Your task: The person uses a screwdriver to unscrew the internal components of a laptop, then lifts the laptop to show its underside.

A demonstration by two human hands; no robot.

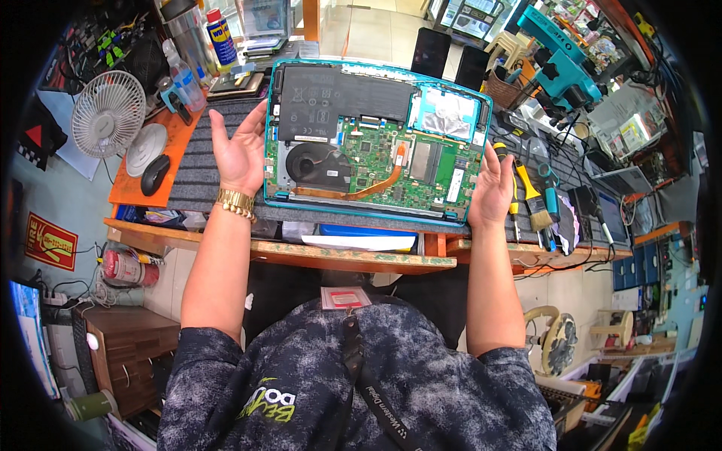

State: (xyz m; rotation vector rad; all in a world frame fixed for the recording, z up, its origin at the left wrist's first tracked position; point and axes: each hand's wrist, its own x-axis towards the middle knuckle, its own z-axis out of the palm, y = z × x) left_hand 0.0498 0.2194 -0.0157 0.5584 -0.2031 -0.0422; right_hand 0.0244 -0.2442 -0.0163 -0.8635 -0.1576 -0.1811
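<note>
An opened laptop base with a teal rim is between my two hands, its inner parts facing up. The black battery lies along the far side, with a silver-covered drive to its right. Nearer me are the round fan, a copper heat pipe and the green circuit board. My left hand grips the left edge, thumb raised, fingertips partly hidden at the rim. At the right edge my right hand holds on with curled fingers, partly hidden.
A grey ribbed mat covers the workbench. On the left stand a white fan, a black mouse and a spray can. On the right lie a yellow brush and screwdrivers; a teal microscope stand rises behind them.
</note>
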